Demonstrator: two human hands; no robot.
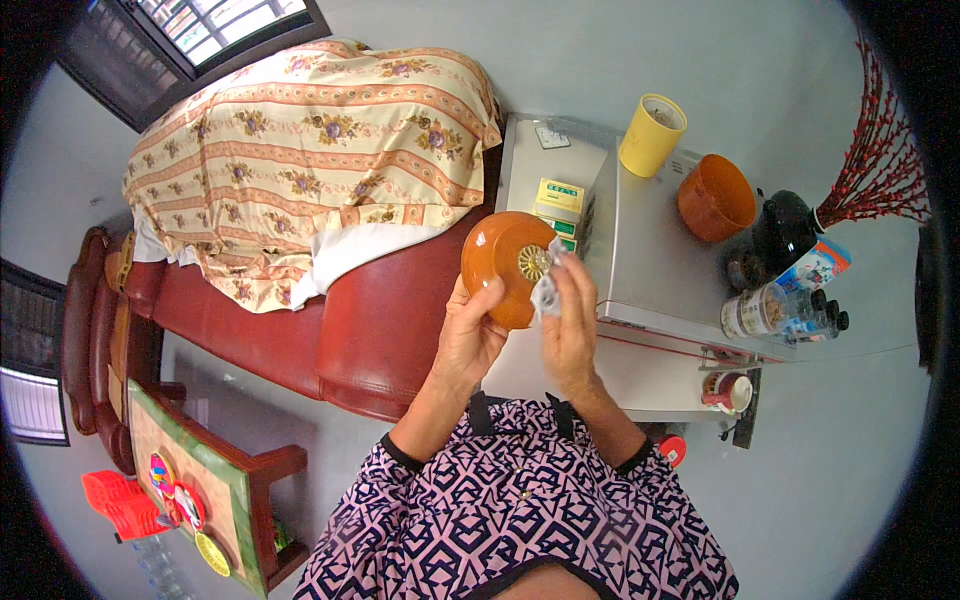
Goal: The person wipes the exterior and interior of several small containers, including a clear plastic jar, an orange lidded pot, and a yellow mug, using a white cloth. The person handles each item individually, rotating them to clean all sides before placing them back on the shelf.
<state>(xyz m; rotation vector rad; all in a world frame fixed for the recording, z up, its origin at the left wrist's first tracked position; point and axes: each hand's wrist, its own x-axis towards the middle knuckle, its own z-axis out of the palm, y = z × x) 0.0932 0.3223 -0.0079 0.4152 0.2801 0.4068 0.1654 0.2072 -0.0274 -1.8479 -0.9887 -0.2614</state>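
Observation:
My left hand [470, 335] grips the lower left rim of a shiny orange-brown round lid [489, 252], thumb on its top face. A gold flower-shaped ornament with a clear knob [534, 262] sits at the lid's middle. My right hand [570, 325] is closed on a crumpled whitish cloth or tissue [547, 294], pressed near the knob and the lid's right edge. The right fingers are slightly blurred. An orange-brown round pot [716, 198] of similar colour stands on the silver-grey cabinet [640, 250] to the right.
Small yellow and green boxes [560, 200] lie beyond the lid. A yellow cylinder [652, 135], a black vase [790, 228] with red twigs, jars and bottles [770, 310] crowd the cabinet top. A red sofa [375, 335] under a flowered cover and a low table [220, 460] are left.

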